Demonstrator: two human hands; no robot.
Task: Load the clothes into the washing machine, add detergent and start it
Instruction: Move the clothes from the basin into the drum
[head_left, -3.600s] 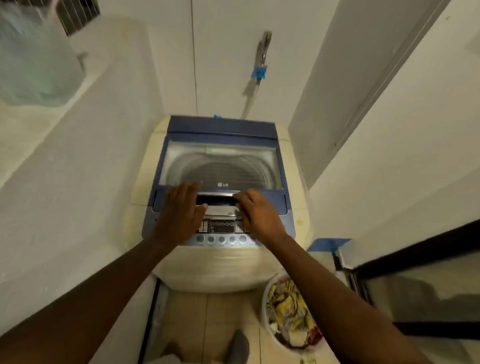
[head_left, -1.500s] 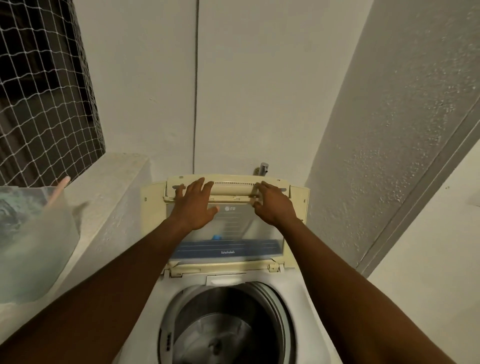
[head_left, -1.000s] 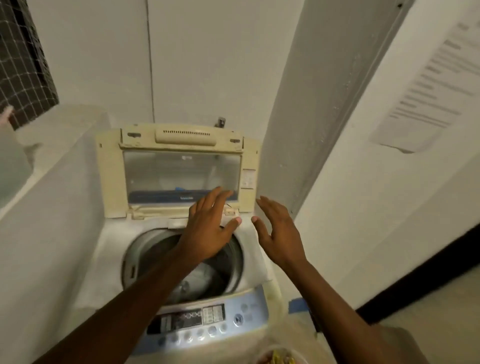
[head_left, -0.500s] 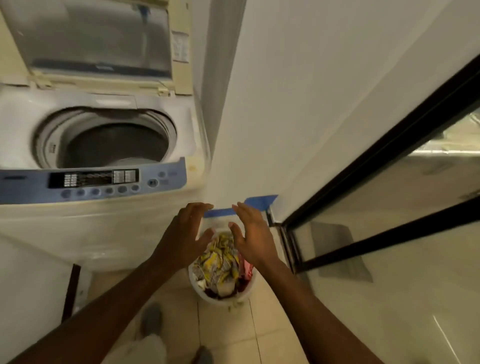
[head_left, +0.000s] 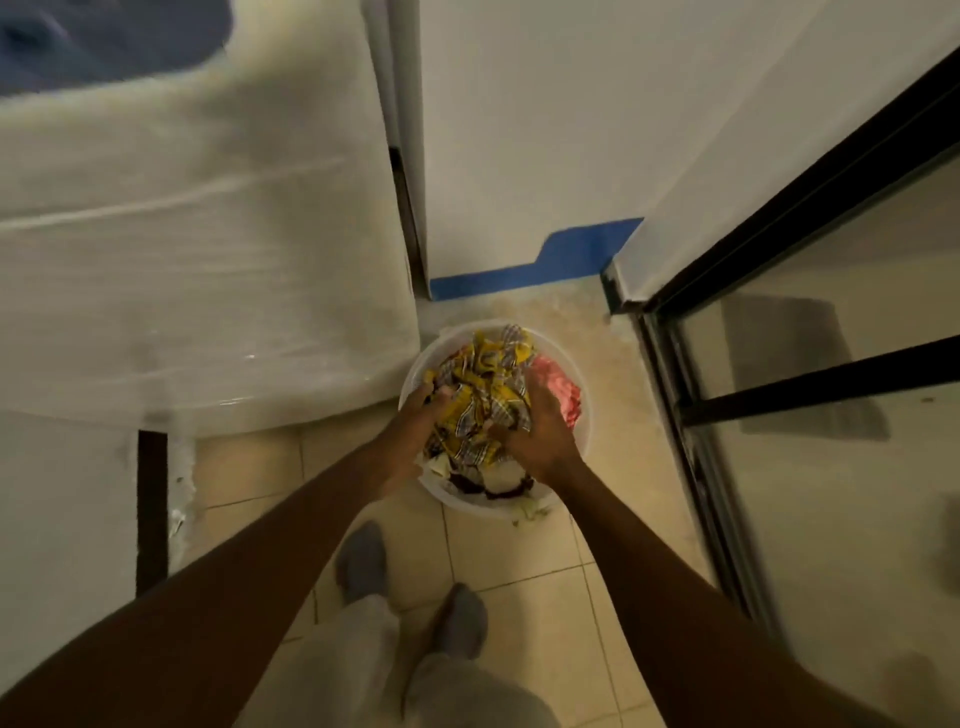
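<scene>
- Head view: white round tub (head_left: 581, 441) on the tiled floor (head_left: 530, 551), just beside the washing machine (head_left: 208, 249).
- Contents: heaped clothes; yellow checked garment (head_left: 480, 402) on top, pink item (head_left: 558, 387) at the right, dark and white pieces beneath.
- Left hand (head_left: 415, 423): grip curled into the yellow cloth at the heap's left side.
- Right hand (head_left: 537, 428): grip half spread, pressed against the heap's right side.
- Blue tape (head_left: 545, 262) along the wall base.
- Writing: none legible; picture blurred.
</scene>
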